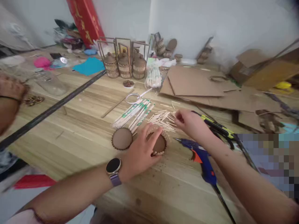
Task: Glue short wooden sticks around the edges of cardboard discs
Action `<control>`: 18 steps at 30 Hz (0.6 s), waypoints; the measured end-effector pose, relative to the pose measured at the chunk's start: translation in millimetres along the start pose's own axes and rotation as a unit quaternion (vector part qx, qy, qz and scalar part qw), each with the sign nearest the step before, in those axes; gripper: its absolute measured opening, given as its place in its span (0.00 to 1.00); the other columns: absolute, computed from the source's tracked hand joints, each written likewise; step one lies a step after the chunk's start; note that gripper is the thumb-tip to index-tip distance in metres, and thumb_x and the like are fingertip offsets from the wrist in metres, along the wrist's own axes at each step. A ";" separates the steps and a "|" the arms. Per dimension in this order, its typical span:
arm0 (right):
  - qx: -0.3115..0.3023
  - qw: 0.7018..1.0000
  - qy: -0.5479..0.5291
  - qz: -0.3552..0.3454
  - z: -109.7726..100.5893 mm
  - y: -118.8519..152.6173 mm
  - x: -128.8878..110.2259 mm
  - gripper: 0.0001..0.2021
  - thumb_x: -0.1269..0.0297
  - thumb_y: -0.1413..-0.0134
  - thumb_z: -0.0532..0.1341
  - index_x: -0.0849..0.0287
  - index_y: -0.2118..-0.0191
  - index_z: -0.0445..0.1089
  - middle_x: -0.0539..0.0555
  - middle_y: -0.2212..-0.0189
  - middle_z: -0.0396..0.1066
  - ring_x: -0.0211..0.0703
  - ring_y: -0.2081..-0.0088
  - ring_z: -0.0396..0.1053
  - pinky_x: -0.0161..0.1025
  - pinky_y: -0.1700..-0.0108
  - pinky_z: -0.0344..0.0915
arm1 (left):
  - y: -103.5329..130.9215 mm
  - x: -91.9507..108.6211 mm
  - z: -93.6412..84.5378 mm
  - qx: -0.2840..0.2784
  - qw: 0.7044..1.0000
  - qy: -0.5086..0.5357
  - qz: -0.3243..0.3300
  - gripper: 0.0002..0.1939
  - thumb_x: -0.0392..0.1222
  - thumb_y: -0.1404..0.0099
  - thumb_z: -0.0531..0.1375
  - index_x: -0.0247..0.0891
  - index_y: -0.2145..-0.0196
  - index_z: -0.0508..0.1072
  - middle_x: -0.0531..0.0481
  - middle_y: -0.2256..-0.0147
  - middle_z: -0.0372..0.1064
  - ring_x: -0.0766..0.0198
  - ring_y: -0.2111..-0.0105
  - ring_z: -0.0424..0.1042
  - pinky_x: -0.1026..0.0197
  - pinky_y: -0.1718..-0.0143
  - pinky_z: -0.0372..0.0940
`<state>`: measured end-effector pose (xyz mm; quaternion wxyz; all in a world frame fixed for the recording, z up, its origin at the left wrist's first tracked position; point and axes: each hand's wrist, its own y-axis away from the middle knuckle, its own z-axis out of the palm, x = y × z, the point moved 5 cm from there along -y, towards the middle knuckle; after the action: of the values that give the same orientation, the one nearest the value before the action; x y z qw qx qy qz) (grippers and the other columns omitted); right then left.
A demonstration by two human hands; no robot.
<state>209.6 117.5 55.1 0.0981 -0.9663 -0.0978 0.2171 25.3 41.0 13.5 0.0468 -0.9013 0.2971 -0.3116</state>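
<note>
My left hand (140,152), with a watch on its wrist, rests over a round brown cardboard disc (160,143) lying on the table. Its fingers curve around the disc's rim, along which short pale sticks stand. A second cardboard disc (121,138) with a dark, beaded-looking edge lies beside it on the left. My right hand (187,121) is closed in a pinch at the right end of a pile of short wooden sticks (161,119); whatever its fingertips hold is hidden. Below that hand lies a blue glue gun (205,165) with an orange trigger, its nozzle pointing left towards the disc.
Paper-wrapped chopsticks (133,113) lie behind the discs. Several stick-sided lanterns (125,65) stand further back near a small bowl (128,84). Cardboard sheets (193,81) cover the back right. A black-and-yellow tool (217,126) lies beyond my right forearm. Another person's hand (11,90) is at far left.
</note>
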 end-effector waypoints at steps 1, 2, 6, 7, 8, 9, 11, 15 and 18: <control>0.006 1.000 -0.010 -0.009 -7.0 8.0 -4.5 0.01 0.68 0.51 0.58 0.56 0.72 0.65 0.53 0.78 0.70 0.45 0.75 0.68 0.41 0.71 0.62 | 0.1 0.2 -0.4 -0.001 1.000 0.001 -0.002 0.46 0.38 0.44 0.68 0.42 0.35 0.48 0.35 0.35 0.40 0.45 0.35 0.47 0.45 0.40 0.59; 0.004 1.000 -0.021 -0.016 -12.9 16.2 -8.9 0.02 0.67 0.50 0.57 0.57 0.68 0.66 0.53 0.76 0.71 0.44 0.74 0.69 0.40 0.71 0.63 | 0.1 0.3 -0.7 -0.002 1.000 0.003 -0.004 0.45 0.38 0.44 0.68 0.43 0.35 0.48 0.35 0.35 0.40 0.45 0.35 0.47 0.44 0.40 0.58; -0.048 0.992 -0.100 -0.062 -24.6 51.6 -29.0 0.08 0.64 0.44 0.57 0.55 0.58 0.67 0.49 0.74 0.72 0.41 0.74 0.70 0.37 0.70 0.65 | 0.1 0.0 -1.1 -0.004 1.000 0.007 -0.015 0.46 0.38 0.45 0.68 0.45 0.36 0.48 0.36 0.35 0.40 0.45 0.35 0.47 0.43 0.39 0.57; -0.082 0.988 -0.111 -0.063 -22.6 59.6 -33.0 0.05 0.64 0.43 0.57 0.54 0.60 0.68 0.48 0.75 0.72 0.40 0.75 0.69 0.36 0.71 0.65 | 0.0 -0.3 -1.0 -0.004 1.000 0.007 -0.018 0.46 0.37 0.45 0.69 0.45 0.36 0.48 0.37 0.35 0.40 0.45 0.35 0.47 0.42 0.39 0.57; -0.107 0.986 -0.116 -0.062 -20.5 66.3 -36.4 0.03 0.64 0.42 0.58 0.53 0.62 0.68 0.47 0.76 0.71 0.39 0.76 0.68 0.36 0.72 0.64 | -0.1 -0.6 -0.9 -0.003 1.000 0.007 -0.020 0.47 0.37 0.46 0.69 0.46 0.36 0.48 0.37 0.35 0.39 0.44 0.35 0.47 0.42 0.40 0.57; -0.126 0.983 -0.116 -0.065 -18.0 71.4 -39.6 0.03 0.65 0.42 0.58 0.52 0.65 0.68 0.46 0.77 0.71 0.39 0.76 0.68 0.35 0.73 0.64 | -0.2 -1.0 -0.8 -0.003 1.000 0.008 -0.022 0.47 0.37 0.46 0.69 0.46 0.36 0.47 0.37 0.35 0.39 0.44 0.35 0.48 0.42 0.40 0.57; -0.142 0.979 -0.114 -0.089 -14.1 76.6 -45.6 0.05 0.69 0.42 0.57 0.53 0.67 0.68 0.47 0.75 0.70 0.40 0.73 0.69 0.36 0.70 0.64 | -0.5 -1.4 -0.6 -0.001 1.000 0.008 -0.022 0.47 0.37 0.46 0.69 0.48 0.36 0.46 0.37 0.35 0.39 0.44 0.35 0.48 0.41 0.41 0.58; -0.110 0.975 -0.088 -0.174 -10.5 76.0 -53.9 0.06 0.72 0.44 0.58 0.55 0.68 0.71 0.56 0.64 0.69 0.47 0.60 0.69 0.43 0.60 0.67 | -0.7 -1.6 -0.2 0.001 1.000 0.010 -0.014 0.48 0.38 0.45 0.68 0.49 0.35 0.44 0.37 0.35 0.40 0.43 0.35 0.47 0.40 0.41 0.58; -0.084 0.974 -0.051 -0.205 -5.3 76.5 -54.1 0.07 0.72 0.43 0.58 0.55 0.69 0.72 0.59 0.57 0.68 0.52 0.53 0.65 0.51 0.55 0.66 | -0.8 -2.2 0.1 0.000 1.000 0.011 -0.014 0.48 0.38 0.45 0.68 0.49 0.35 0.44 0.36 0.35 0.39 0.43 0.36 0.49 0.40 0.42 0.59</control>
<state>175.1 30.6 63.7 0.0539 -0.9182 -0.3161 0.2327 24.4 42.8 12.4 0.0393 -0.9021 0.2846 -0.3220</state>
